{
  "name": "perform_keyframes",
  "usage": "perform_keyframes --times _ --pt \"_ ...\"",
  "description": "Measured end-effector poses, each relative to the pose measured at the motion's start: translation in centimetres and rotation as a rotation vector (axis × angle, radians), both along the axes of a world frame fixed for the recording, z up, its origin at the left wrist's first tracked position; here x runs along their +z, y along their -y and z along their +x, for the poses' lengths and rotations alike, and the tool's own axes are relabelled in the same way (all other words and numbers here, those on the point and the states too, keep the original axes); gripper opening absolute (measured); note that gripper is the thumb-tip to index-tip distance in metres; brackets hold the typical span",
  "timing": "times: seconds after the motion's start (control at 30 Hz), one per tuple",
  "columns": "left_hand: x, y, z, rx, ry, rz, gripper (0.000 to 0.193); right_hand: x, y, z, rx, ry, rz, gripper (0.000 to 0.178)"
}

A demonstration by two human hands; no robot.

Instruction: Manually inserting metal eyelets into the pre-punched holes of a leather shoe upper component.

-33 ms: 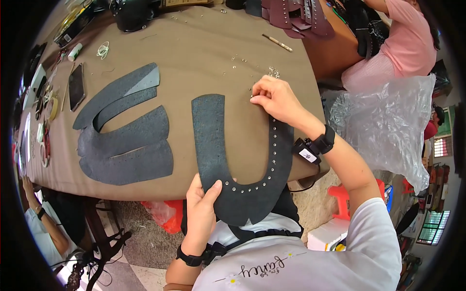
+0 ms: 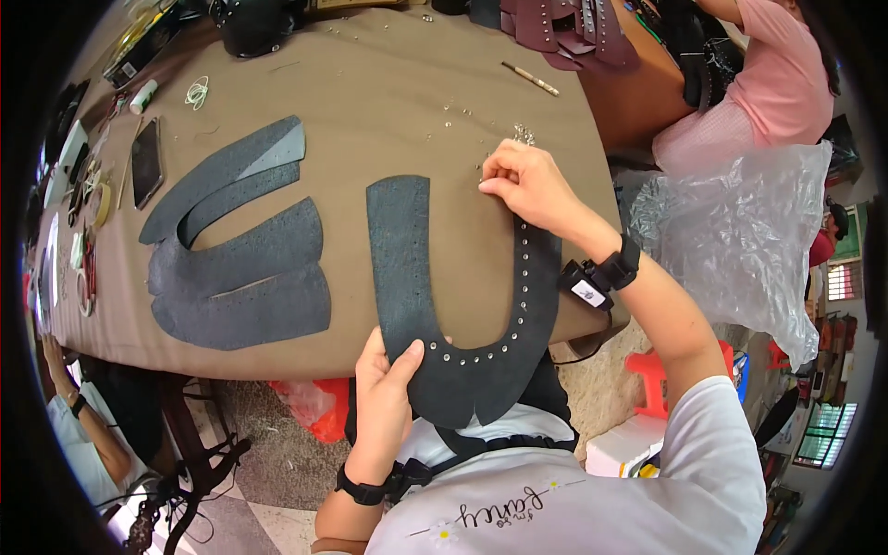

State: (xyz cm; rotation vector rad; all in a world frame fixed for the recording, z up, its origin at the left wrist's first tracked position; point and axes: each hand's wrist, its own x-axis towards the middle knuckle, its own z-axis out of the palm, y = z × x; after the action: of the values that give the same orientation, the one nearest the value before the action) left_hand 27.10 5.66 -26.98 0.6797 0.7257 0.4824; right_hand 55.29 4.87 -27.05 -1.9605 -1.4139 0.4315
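Observation:
A dark grey U-shaped leather-like piece (image 2: 400, 268) lies over the table's front edge, its curved end toward me. My left hand (image 2: 384, 398) grips that curve, thumb on top and fingers underneath. Small shiny studs (image 2: 524, 273) run along the inner edge, from the curve up the right arm. At the far end of that arm, my right hand (image 2: 527, 190) is closed in a pinch; whatever its fingertips hold is too small to make out. Just beyond it sits a little heap of loose studs (image 2: 524, 136). The hand and wrist cover the right arm's tip.
More dark grey curved pieces (image 2: 245, 310) lie at the left, by a phone (image 2: 146, 165). A pen-like stick (image 2: 530, 79) and stacked maroon pieces (image 2: 564, 32) are farther back. Clear plastic sheeting (image 2: 726, 231) hangs at the right, near a person in pink (image 2: 772, 83).

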Motion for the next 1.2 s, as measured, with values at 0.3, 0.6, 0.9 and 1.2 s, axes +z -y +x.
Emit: perform_keyframes --times 0.3,0.6,0.9,1.2 --pt "-0.8 -0.1 -0.1 -0.018 0.064 0.006 0.029 0.3 -0.4 0.2 0.078 0.121 -0.091 0.006" --pt "-0.1 -0.2 -0.3 -0.032 0.090 -0.093 0.030 3.8 5.8 -7.6 0.343 -0.042 0.038 0.009" --pt "-0.3 0.9 -1.3 0.002 0.119 -0.150 0.018 0.5 8.3 -15.5 0.097 -0.199 0.270 0.010" --pt "-0.5 1.5 -1.5 0.038 0.100 -0.114 0.019 -0.6 7.1 -16.2 0.059 0.112 0.382 0.014"
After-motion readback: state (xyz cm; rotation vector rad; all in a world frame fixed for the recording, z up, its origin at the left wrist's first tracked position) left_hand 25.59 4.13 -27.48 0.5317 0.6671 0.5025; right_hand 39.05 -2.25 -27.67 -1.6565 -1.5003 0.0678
